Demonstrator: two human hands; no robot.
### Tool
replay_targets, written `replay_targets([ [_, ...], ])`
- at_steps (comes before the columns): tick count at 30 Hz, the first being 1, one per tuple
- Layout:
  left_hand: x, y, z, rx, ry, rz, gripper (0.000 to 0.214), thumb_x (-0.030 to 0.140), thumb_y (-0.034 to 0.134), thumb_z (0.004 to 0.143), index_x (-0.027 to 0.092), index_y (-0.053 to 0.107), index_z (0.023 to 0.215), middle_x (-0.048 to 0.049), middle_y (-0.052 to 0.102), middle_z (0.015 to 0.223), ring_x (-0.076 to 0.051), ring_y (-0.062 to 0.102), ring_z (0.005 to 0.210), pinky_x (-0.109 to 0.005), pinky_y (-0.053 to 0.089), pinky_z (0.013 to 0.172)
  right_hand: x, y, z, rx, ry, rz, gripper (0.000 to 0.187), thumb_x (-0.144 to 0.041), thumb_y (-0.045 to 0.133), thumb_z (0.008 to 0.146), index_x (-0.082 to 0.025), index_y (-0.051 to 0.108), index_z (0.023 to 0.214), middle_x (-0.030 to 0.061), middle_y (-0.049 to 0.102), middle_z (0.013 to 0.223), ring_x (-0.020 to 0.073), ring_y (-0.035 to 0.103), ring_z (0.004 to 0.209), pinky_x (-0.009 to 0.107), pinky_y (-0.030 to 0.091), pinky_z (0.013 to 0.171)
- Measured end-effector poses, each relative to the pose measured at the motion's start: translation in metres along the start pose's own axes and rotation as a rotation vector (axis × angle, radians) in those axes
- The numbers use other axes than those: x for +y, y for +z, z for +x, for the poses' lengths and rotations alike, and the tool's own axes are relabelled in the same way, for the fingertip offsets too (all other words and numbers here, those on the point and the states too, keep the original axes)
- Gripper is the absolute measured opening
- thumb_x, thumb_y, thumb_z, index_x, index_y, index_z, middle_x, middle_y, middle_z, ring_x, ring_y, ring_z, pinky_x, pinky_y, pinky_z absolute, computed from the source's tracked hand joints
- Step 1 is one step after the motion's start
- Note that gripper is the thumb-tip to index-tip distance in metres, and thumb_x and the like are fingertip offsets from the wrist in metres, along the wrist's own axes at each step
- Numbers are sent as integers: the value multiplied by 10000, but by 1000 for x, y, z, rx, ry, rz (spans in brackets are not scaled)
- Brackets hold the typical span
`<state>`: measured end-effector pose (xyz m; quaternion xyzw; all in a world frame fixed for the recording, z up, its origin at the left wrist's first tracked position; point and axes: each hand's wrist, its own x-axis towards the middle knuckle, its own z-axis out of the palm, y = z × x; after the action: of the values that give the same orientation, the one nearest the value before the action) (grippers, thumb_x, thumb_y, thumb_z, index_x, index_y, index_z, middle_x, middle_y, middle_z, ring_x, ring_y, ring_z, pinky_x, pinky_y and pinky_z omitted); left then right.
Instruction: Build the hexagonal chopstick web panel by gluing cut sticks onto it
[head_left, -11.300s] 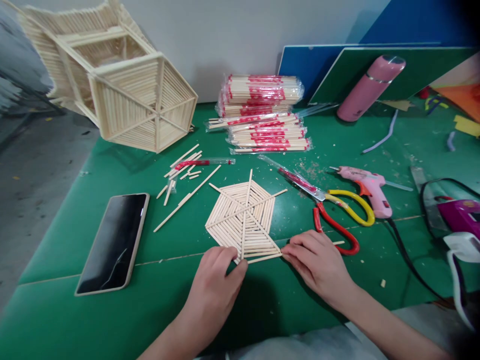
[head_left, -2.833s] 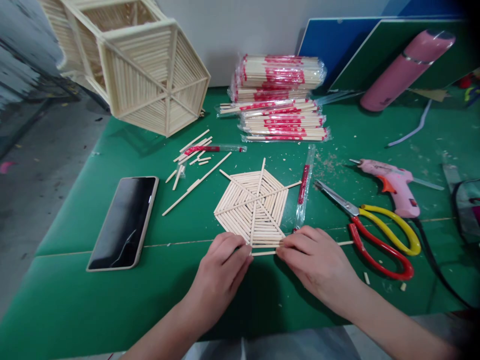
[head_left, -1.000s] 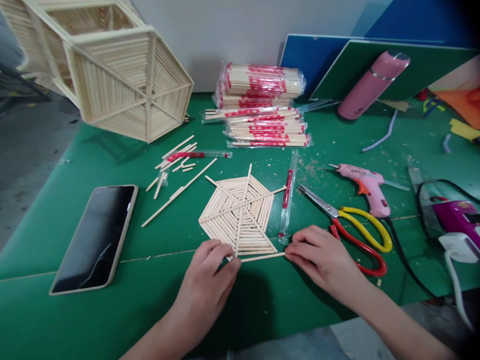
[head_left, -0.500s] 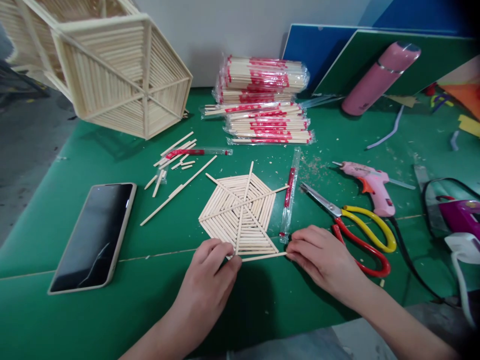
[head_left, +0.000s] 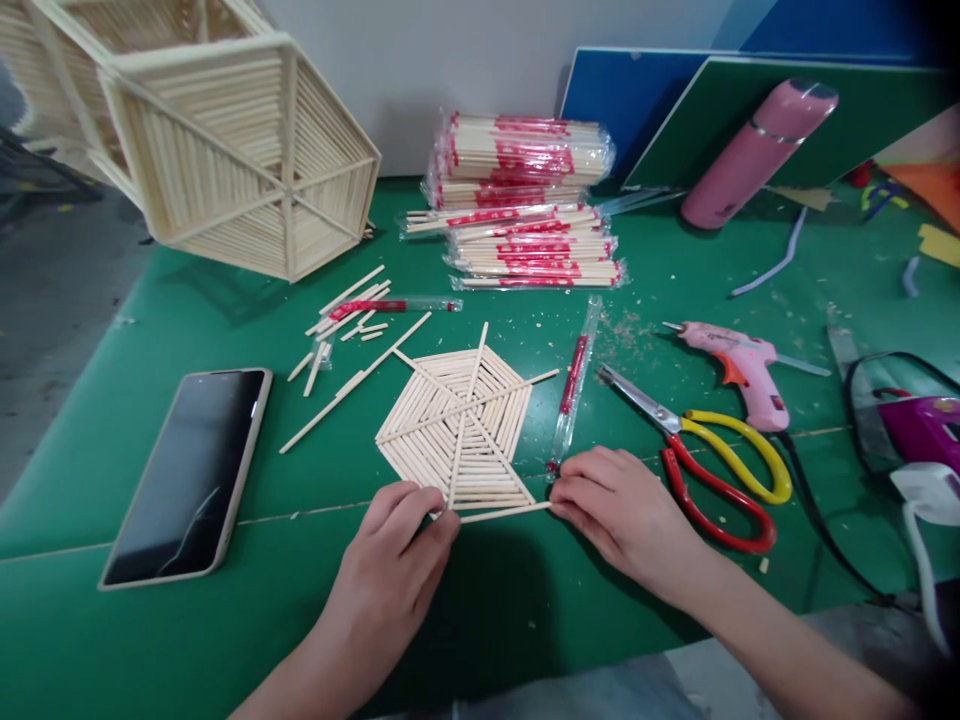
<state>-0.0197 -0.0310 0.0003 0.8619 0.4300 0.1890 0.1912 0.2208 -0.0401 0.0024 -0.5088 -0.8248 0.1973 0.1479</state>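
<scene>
My phone point(head_left: 187, 475) is leftmost on the table point(head_left: 60, 630), then my left hand point(head_left: 394, 565) — pinching one end of a thin stick point(head_left: 506, 513) just beside the hexagonal panel point(head_left: 409, 415) — my right hand point(head_left: 622, 512) pinching the other end, scissors point(head_left: 670, 420) farther right.

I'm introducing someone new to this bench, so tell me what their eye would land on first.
Probably the big stick-built structure at the upper left, its six-sided face towards the camera. Next, the flat stick web at the centre, with left hand and right hand at either end of a stick by its near edge. Red-and-yellow-handled scissors stand out to the right.
</scene>
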Motion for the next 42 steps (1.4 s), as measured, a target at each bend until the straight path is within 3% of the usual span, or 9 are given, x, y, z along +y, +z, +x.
replay_targets([
  [20, 1, -3, 4, 5, -3, -16, 183, 86, 412, 824, 192, 560, 804, -36, 532, 884, -159, 456, 871, -256, 426, 775, -5, 5, 0, 8, 8, 13, 165, -245, 436, 870, -213, 593, 834, 26, 587, 827, 145, 496, 764, 288, 293, 641],
  [34, -5, -17, 7, -193, -29, -117, 206, 87, 409, 818, 190, 582, 864, -54, 508, 914, -174, 448, 889, -299, 428, 760, -7, 8, 5, -5, -13, -13, 167, -243, 439, 869, -210, 590, 807, 24, 586, 821, 148, 493, 752, 285, 295, 634],
  [42, -5, -21, 10, -241, -51, -141, 225, 79, 389, 812, 180, 589, 827, -64, 513, 906, -180, 447, 875, -305, 429, 733, -7, 10, 4, -5, -26, 1, 168, -237, 441, 866, -209, 591, 798, 27, 595, 808, 151, 497, 744, 283, 289, 623],
])
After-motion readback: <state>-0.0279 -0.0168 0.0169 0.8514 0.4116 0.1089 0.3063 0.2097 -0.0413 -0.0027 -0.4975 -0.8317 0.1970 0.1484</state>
